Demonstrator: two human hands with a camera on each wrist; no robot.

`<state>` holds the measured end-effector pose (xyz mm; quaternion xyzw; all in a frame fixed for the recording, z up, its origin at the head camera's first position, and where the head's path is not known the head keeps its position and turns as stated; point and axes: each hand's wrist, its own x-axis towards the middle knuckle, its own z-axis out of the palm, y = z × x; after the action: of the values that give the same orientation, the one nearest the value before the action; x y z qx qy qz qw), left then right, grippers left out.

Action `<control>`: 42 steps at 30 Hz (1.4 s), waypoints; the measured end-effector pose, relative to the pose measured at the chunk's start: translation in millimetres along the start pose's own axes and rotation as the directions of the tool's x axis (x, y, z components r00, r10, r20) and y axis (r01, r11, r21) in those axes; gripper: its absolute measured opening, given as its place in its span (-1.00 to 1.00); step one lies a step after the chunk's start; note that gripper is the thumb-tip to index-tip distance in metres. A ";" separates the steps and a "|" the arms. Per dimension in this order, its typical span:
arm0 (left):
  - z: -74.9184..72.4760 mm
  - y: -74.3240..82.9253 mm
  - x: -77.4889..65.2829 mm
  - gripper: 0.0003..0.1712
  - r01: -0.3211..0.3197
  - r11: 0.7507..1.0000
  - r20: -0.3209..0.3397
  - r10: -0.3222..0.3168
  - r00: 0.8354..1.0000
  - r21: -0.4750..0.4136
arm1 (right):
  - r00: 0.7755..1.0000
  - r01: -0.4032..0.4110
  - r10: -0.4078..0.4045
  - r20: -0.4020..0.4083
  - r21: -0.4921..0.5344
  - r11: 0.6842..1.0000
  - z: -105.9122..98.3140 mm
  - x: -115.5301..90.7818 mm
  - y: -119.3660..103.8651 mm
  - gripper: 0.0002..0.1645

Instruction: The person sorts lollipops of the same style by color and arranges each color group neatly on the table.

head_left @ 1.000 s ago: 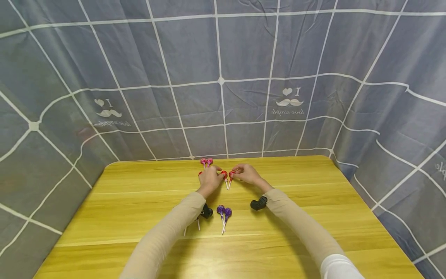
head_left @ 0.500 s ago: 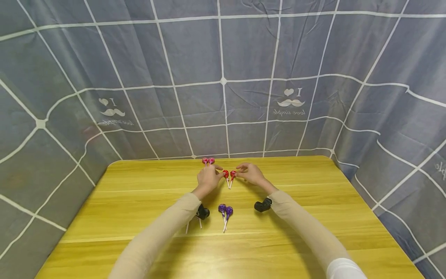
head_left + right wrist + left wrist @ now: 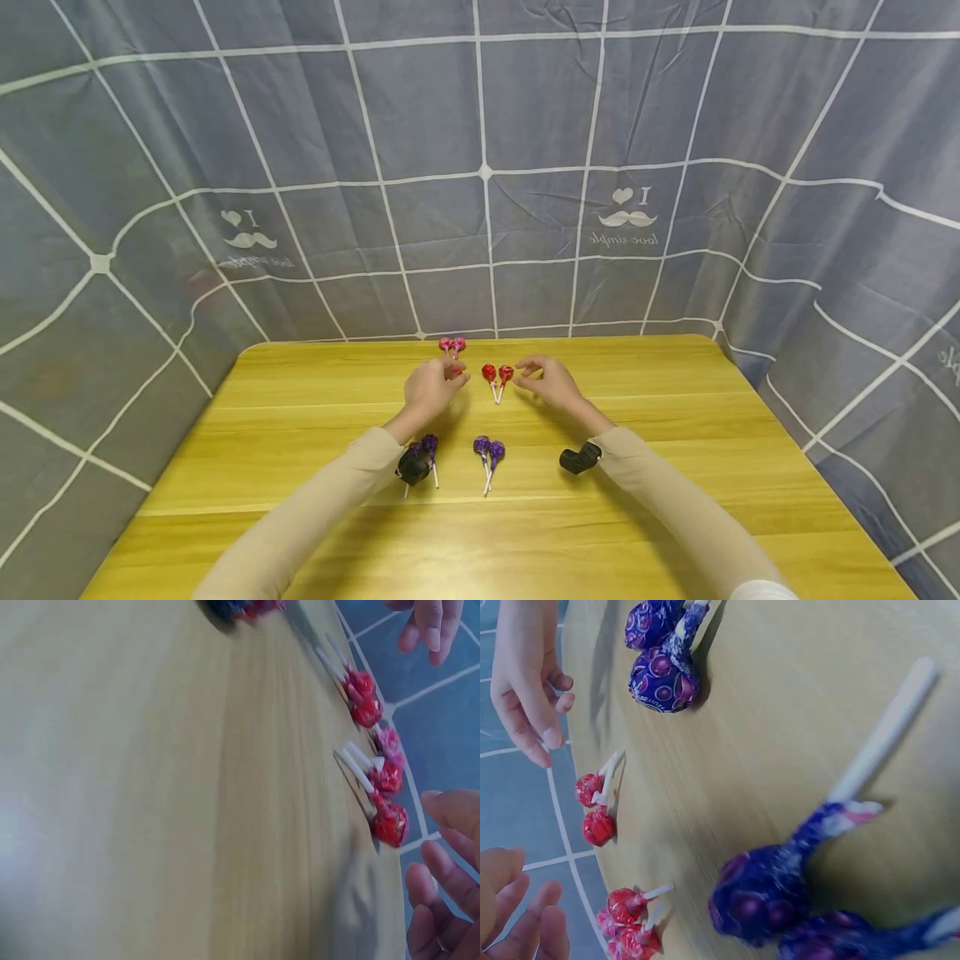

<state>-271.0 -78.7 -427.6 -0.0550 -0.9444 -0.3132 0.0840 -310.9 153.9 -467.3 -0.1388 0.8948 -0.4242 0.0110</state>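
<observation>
Two red lollipops (image 3: pixel 489 372) lie side by side on the table, their white sticks meeting toward me. My left hand (image 3: pixel 429 388) hovers to their left, holding nothing, fingers loosely bent and apart from the candy. On the other side, my right hand (image 3: pixel 553 385) is also off them, thumb and fingers parted. In the left wrist view, another red pair (image 3: pixel 630 906) lies by my left fingers; the head view mostly hides it behind that hand. Two pink lollipops (image 3: pixel 452 343) lie just beyond.
Nearer to me are two purple lollipops (image 3: pixel 482 446) with crossed sticks. A second purple pair (image 3: pixel 430 444) is partly covered by the black left wrist camera (image 3: pixel 412 467). A grey curtain (image 3: pixel 435 217) with white lines rises behind the wooden table (image 3: pixel 637 500).
Both hands have let go of the red lollipops and drawn apart, the left hand to the left and the right hand slightly right. The red pair stays on the table.
</observation>
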 end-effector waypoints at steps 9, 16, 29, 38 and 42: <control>-11.2 -13.3 -24.0 -0.72 -0.014 0.999 0.014 0.014 1.000 -0.031 | 1.000 0.030 -0.030 -0.004 0.014 0.999 6.5 -21.5 -10.0 -0.62; -15.3 -27.7 -39.9 -0.72 0.026 0.997 0.026 -0.025 0.999 -0.078 | 0.999 0.030 -0.030 0.022 0.015 0.999 11.8 -35.3 -14.0 -0.64; -21.9 -47.1 -62.1 -0.73 0.033 0.994 0.039 -0.029 0.999 -0.106 | 0.995 0.061 -0.064 0.071 0.048 0.997 22.9 -55.9 -21.3 -0.64; -20.7 -56.3 -74.4 -0.68 0.037 0.992 0.066 -0.029 0.997 -0.122 | 0.984 0.088 -0.094 0.153 0.043 0.995 32.2 -61.0 -31.0 -0.59; -17.8 -58.4 -76.1 -0.64 0.048 0.991 0.118 -0.033 0.993 -0.122 | 0.974 0.090 -0.093 0.208 0.021 0.996 36.5 -62.3 -35.4 -0.58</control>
<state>-203.4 -139.9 -462.3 -0.0590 -0.9272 -0.3694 0.0194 -237.5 121.1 -469.8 -0.2235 0.8789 -0.4126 0.0859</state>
